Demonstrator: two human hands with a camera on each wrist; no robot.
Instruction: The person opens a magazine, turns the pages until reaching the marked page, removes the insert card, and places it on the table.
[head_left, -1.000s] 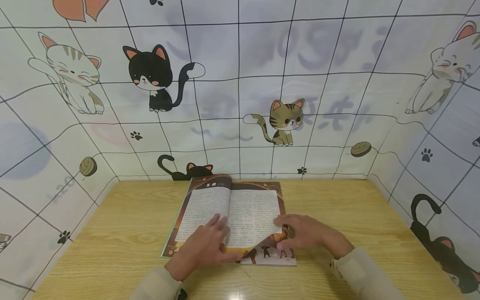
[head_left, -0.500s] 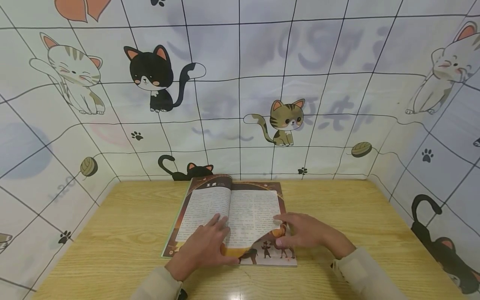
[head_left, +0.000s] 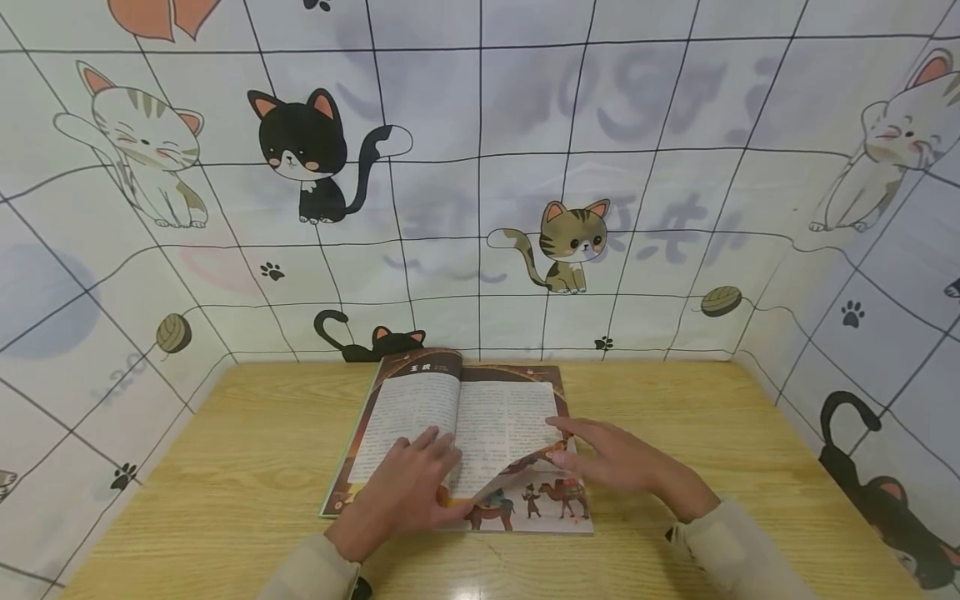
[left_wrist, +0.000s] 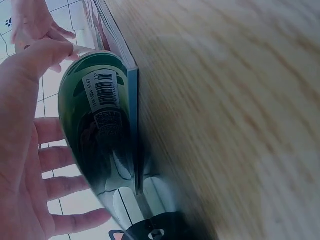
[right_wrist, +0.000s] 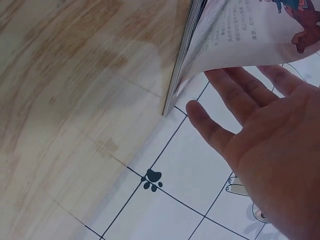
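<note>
Lying open at the lower middle of the head frame, the book (head_left: 487, 417) rests on the table (head_left: 247, 450), its top edge near the cat-print cloth (head_left: 435, 208). The left hand (head_left: 408, 483) rests on the left page, its thumb stretched right along the book's lower edge; in the left wrist view its fingers are spread apart, beside the green cover (left_wrist: 75, 100) and barcode (left_wrist: 102, 89). The right hand (head_left: 615, 454) is at the right page's outer edge. That page's lower corner is raised and curled, baring a picture of a camel (head_left: 566, 495) and a horse (head_left: 495, 512) at the book's lower right. In the right wrist view the fingers are loosely extended, the thumb apart from them, and the fingertips meet the curled sheet (right_wrist: 240, 50) at upper right, partly hidden by it.
</note>
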